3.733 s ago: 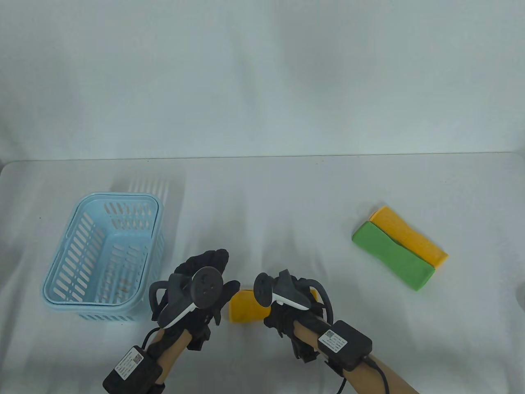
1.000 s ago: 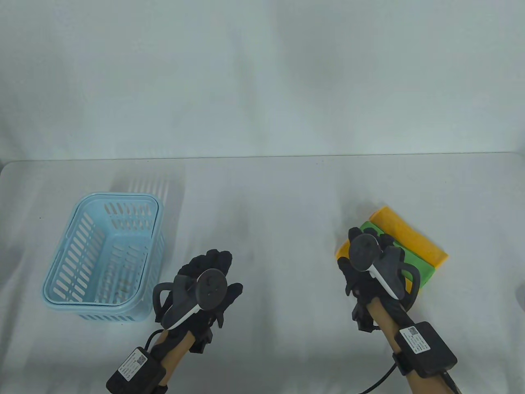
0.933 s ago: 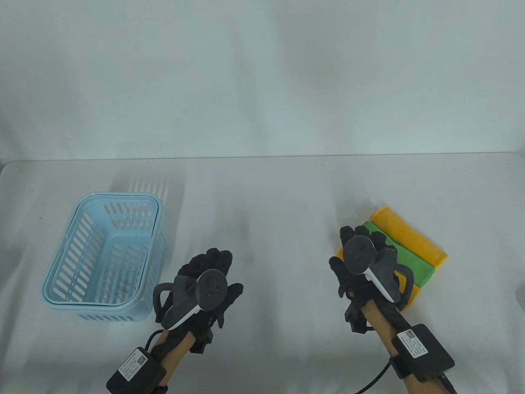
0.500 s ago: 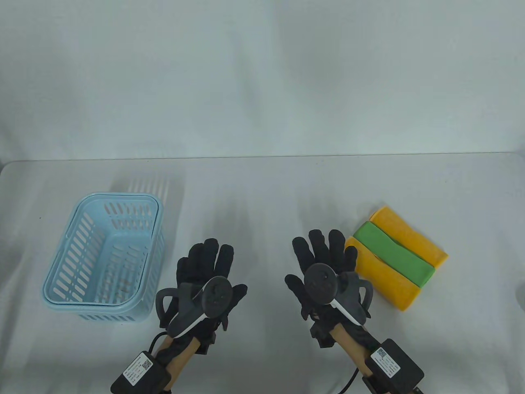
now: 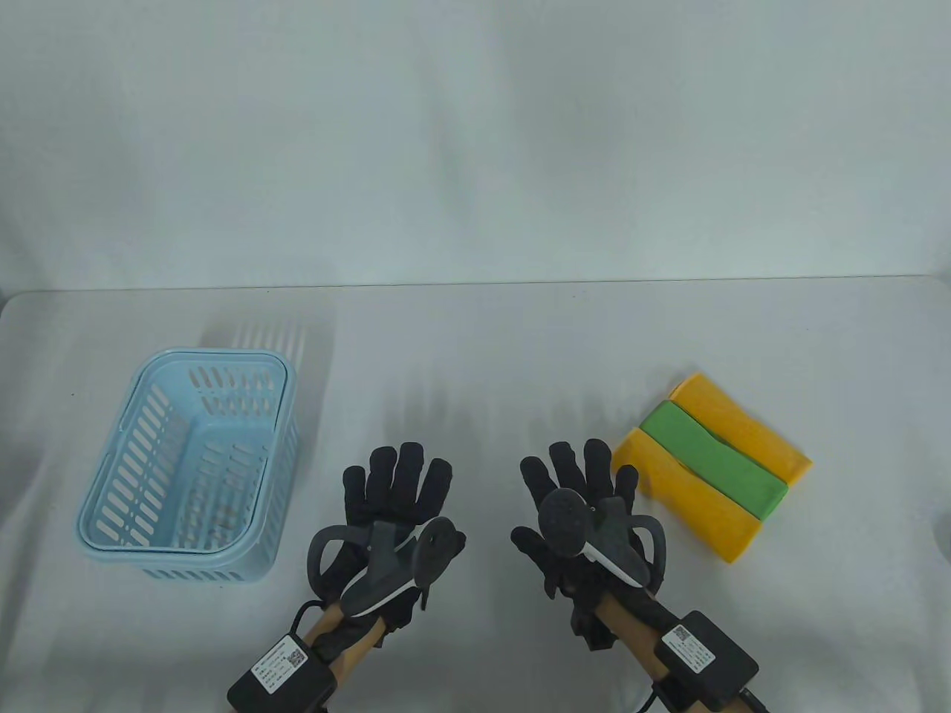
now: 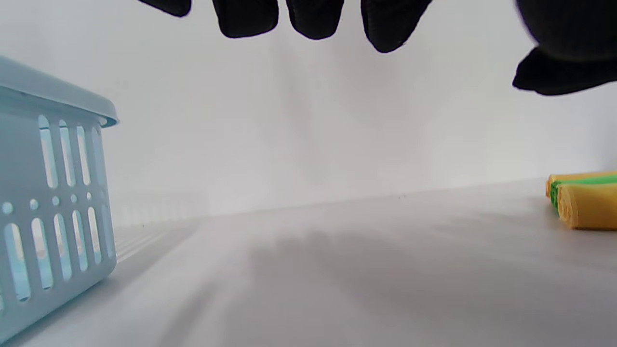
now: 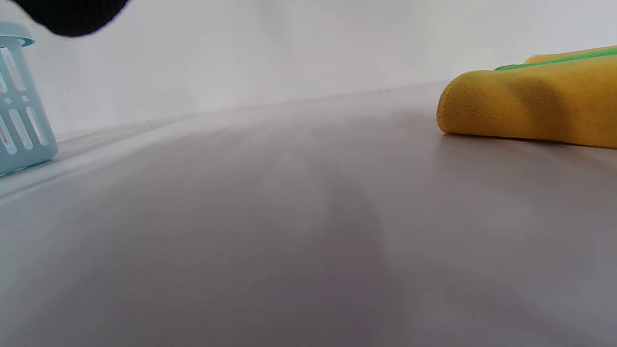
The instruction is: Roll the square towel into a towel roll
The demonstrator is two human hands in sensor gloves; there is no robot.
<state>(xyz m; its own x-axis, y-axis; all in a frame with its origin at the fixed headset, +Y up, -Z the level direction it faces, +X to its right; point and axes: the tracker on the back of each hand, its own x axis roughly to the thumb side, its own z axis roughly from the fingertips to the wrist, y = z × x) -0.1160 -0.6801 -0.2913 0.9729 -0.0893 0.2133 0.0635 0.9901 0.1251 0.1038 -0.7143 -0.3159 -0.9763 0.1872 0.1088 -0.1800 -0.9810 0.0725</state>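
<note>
Beside three soft towel rolls (image 5: 709, 471), left hand (image 5: 397, 494) and right hand (image 5: 576, 490) lie spread, holding nothing.

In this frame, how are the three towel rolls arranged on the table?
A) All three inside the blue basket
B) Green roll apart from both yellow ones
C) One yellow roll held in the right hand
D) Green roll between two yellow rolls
D: the green roll lies between the far yellow roll and the near yellow roll, with both hands open.
</note>
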